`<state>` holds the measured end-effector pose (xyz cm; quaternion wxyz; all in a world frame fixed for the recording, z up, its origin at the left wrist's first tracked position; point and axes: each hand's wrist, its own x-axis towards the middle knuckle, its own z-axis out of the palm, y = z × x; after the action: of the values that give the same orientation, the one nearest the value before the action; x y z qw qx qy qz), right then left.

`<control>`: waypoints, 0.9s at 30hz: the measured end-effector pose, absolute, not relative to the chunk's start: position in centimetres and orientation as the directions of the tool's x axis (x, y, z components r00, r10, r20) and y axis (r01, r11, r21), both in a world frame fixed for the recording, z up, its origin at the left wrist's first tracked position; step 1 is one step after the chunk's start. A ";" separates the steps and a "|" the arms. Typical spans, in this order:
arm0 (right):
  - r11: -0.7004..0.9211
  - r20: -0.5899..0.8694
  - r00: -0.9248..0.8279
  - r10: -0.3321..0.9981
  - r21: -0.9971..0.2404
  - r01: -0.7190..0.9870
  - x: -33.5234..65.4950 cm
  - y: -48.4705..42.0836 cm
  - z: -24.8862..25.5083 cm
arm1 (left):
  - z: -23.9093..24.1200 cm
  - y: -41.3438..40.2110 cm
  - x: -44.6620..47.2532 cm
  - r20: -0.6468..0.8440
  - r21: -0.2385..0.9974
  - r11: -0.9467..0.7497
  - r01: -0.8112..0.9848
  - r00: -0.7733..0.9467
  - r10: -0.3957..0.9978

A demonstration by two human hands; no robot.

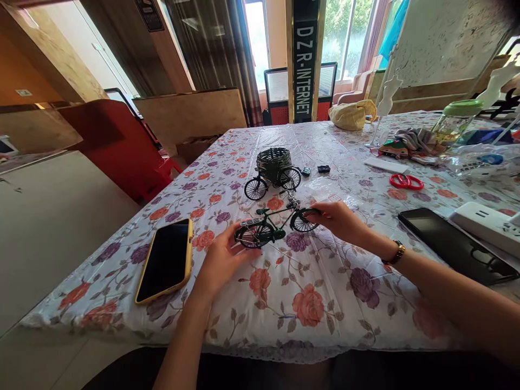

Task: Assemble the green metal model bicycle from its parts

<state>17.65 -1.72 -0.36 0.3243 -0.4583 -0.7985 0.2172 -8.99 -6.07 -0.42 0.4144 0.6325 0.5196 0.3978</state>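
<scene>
A small dark green model bicycle (273, 222) stands on the flowered tablecloth (284, 292). My left hand (221, 259) pinches its rear wheel at the left. My right hand (339, 219) grips the front wheel at the right, with a watch on that wrist. Just behind it stands a black model tricycle with a woven basket (273, 170).
A phone in a yellow case (166, 259) lies left of my hands. A black phone (455, 244), a white power strip (483, 222) and red scissors (406, 181) lie at the right. Two small black parts (317, 170), a jar (457, 122) and cloths sit farther back. A red chair (122, 146) stands left.
</scene>
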 end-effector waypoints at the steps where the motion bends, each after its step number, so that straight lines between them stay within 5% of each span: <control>1: 0.485 0.316 -0.371 0.873 -0.643 0.592 17.7 -1.8 -0.4 | -0.6 -6.1 -9.0 0.059 0.929 -0.111 0.353 0.155 0.986; 27: 0.482 0.310 -0.370 0.876 -0.601 0.637 18.3 -2.2 0.0 | 0.8 -6.5 -9.2 0.044 0.694 -0.254 0.674 0.312 0.949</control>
<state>18.27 -2.24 -0.05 0.3064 -0.4701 -0.8045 0.1944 -9.20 -6.50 0.79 0.2912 0.7558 0.5369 0.2362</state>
